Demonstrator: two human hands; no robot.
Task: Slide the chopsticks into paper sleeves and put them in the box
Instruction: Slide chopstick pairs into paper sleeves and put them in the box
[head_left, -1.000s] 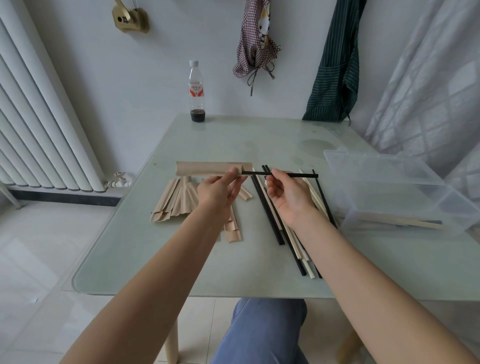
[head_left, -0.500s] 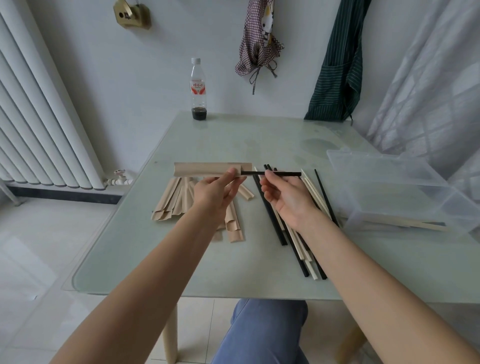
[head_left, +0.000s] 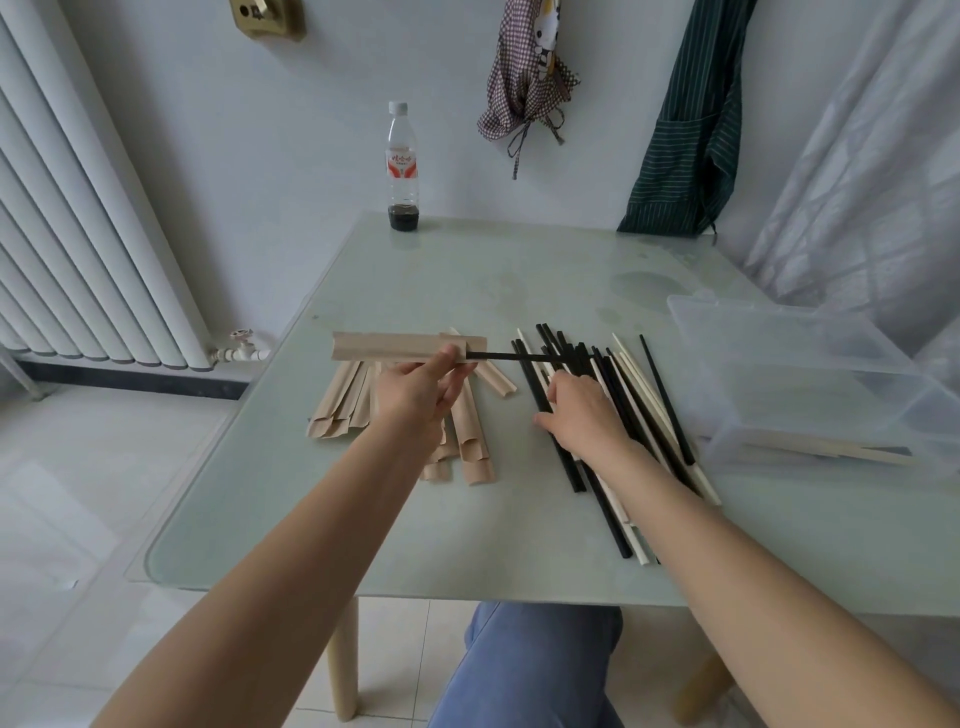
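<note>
The left hand (head_left: 421, 395) pinched a light, easily crushed paper sleeve (head_left: 400, 347) near its mouth, black chopstick (head_left: 514, 357) protruding. The right hand (head_left: 582, 415) rested, seemingly flat-fingered, on stiff, slippery loose chopsticks (head_left: 639, 415).

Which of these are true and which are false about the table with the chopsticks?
1. The left hand holds a paper sleeve. True.
2. A black chopstick sticks out of that sleeve. True.
3. The right hand holds the sleeve too. False: it rests on the chopstick pile.
4. The bottle lies on its side. False: it stands upright.
5. The box is on the left side. False: it sits on the right.
</note>
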